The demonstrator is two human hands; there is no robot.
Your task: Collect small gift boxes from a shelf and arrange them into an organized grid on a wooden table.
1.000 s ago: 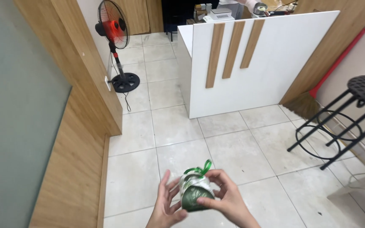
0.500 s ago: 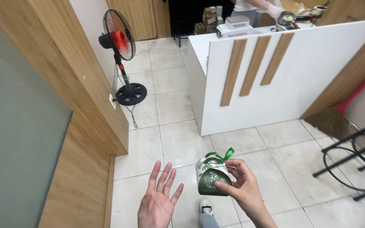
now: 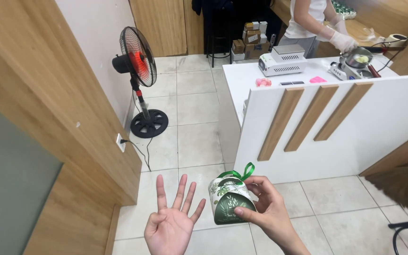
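My right hand point(image 3: 266, 210) holds a small gift box point(image 3: 230, 200) with a green and white leaf pattern and a green ribbon bow on top. Fingers grip its right side and thumb presses its lower front. My left hand point(image 3: 172, 224) is spread flat, palm up, fingers apart, just left of the box and not touching it. Both hands hover over the tiled floor point(image 3: 194, 137) low in the head view.
A white counter point(image 3: 336, 127) with wooden slats stands right of centre. On it sit a small machine point(image 3: 282, 59) and a pan on a burner point(image 3: 355, 61), where another person in gloves point(image 3: 322, 23) works. A standing fan point(image 3: 140, 80) is at left by a wooden wall point(image 3: 38, 104).
My left hand has let go of the box and opened flat beside it. The view has tilted up, showing more of the counter and the person behind it.
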